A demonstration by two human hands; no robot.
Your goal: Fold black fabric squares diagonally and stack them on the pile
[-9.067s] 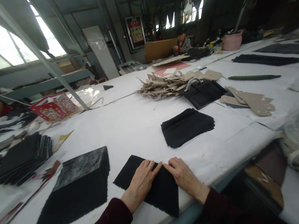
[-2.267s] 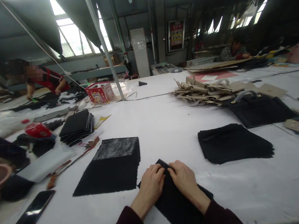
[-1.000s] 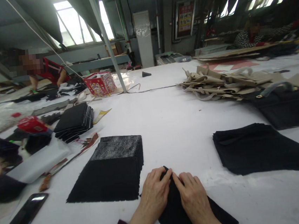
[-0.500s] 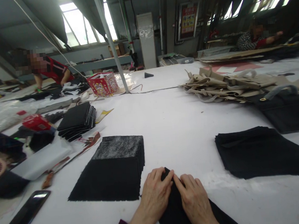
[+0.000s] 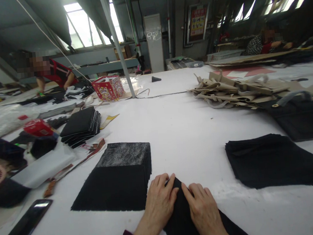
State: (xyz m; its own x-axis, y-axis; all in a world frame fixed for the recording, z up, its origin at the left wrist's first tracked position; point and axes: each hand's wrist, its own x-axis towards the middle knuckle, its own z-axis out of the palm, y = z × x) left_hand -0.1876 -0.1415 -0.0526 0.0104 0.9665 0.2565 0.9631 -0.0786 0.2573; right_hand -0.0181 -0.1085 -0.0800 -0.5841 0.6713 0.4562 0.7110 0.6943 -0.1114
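Note:
A black fabric piece (image 5: 180, 218) lies at the near edge of the white table, folded over, its far corner between my two hands. My left hand (image 5: 160, 198) is closed on its left edge, thumb and forefinger at the corner. My right hand (image 5: 203, 205) presses down on the fold from the other side, fingers bent and together, forefinger tip near the corner. To the left of my hands lies a stack of black fabric pieces (image 5: 116, 188) with a speckled grey band at its far end. Another black fabric stack (image 5: 279, 161) is to the right.
A long dark glossy object (image 5: 23, 230) lies at the near left. Beyond are dark folded pieces (image 5: 78, 123), a red patterned box (image 5: 108, 89) and a pole (image 5: 120, 58). Beige pieces (image 5: 234, 91) and a black handbag (image 5: 302, 114) lie right. Two people work farther back.
My left hand has slid slightly left and away from my right hand, widening the gap between the fingertips. My right hand has hardly moved. The person at the far right has lowered an arm.

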